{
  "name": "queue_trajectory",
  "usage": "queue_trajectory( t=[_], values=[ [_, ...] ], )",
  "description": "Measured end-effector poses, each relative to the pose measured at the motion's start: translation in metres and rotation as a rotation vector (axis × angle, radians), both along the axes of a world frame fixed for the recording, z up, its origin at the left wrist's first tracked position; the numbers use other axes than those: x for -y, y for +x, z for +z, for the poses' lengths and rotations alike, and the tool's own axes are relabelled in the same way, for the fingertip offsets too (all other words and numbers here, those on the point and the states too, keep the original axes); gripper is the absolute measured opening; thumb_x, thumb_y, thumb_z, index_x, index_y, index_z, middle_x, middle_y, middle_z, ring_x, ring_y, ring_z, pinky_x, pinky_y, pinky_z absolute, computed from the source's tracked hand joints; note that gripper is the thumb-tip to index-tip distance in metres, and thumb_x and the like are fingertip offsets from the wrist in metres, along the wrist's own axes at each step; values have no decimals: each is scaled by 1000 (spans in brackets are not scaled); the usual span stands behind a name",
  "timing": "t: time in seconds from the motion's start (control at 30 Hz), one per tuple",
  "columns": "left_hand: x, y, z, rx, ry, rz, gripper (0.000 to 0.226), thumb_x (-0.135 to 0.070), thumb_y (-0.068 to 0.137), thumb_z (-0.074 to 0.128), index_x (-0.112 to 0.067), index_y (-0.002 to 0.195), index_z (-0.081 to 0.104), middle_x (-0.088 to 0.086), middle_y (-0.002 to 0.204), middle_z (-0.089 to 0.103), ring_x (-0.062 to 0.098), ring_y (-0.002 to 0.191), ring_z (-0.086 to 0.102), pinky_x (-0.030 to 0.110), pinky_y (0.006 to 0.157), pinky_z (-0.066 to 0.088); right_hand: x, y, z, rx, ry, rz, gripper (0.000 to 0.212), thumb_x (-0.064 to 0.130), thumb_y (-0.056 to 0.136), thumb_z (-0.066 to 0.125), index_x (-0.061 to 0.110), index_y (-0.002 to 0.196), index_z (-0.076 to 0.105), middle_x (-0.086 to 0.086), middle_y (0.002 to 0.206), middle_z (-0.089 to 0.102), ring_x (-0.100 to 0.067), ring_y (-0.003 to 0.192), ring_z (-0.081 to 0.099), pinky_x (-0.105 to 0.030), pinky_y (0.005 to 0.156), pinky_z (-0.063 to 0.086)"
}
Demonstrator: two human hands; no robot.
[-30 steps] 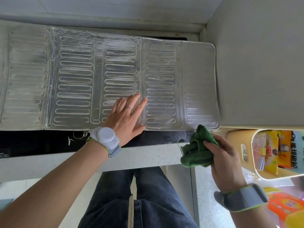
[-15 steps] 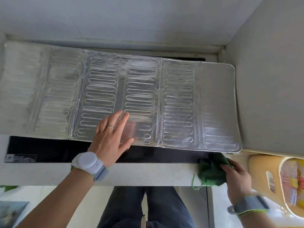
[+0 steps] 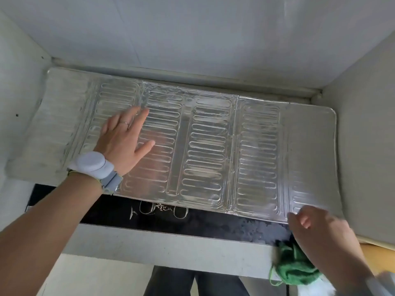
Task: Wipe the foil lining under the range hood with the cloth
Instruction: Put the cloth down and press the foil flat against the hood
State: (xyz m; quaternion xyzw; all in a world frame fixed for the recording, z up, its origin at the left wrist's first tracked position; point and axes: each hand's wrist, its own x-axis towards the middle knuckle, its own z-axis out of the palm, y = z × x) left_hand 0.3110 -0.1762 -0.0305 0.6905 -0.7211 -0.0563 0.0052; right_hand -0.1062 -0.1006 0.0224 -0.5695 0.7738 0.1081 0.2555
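Note:
The embossed silver foil lining (image 3: 205, 146) covers the underside of the range hood. My left hand (image 3: 125, 139) lies flat against its left part, fingers spread and straight. My right hand (image 3: 318, 231), blurred, reaches up to the foil's near right corner, and its fingertips touch the edge. The green cloth (image 3: 296, 268) sits bunched on the hood's white front ledge (image 3: 171, 248), just under my right wrist. No finger visibly curls round it.
A black glass strip (image 3: 192, 218) with touch symbols runs between the foil and the ledge. A grey cabinet side (image 3: 367, 146) closes the right, a white wall (image 3: 19, 82) the left. My legs (image 3: 192, 283) show below.
My left hand slid left and further up the foil. My right hand rose from the ledge to the foil's near right corner, and the cloth now sits below its wrist.

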Motion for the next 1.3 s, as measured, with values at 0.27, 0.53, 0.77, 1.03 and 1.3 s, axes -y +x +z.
queue_trajectory(
  t=[0.27,0.53,0.77,1.03,1.3],
  values=[
    [60,-1,-8,50,-17,-68,70,-42,91,56,-19,150,28,7,154,34,34,134,37,49,107,33,151,92,-33,240,-454,303,8,25,84,56,20,78,58,-1,82,63,-26,79,61,-36,73,52],
    [125,14,-23,133,9,-101,60,-32,95,52,-16,148,29,4,152,37,38,123,45,48,96,39,239,150,-63,73,-428,543,35,20,89,54,19,124,58,-8,127,53,-32,114,52,-34,88,43],
    [167,22,-30,251,-16,-167,44,-19,96,46,-15,139,40,5,129,57,35,114,46,39,82,32,276,171,-72,-55,-371,584,32,12,94,48,19,123,59,-5,126,56,-31,114,55,-33,86,46],
    [197,34,-35,385,124,-227,30,-20,97,47,-16,126,50,4,120,61,31,116,48,37,87,37,289,181,-74,-112,-245,573,34,13,92,48,27,121,60,-1,124,60,-27,117,54,-34,95,46],
    [208,48,-36,319,285,-240,23,-26,98,38,-12,104,55,11,100,63,34,90,59,35,72,45,290,180,-68,-44,-216,601,18,24,92,51,24,102,65,-1,114,63,-29,108,56,-35,92,44]
  ],
)
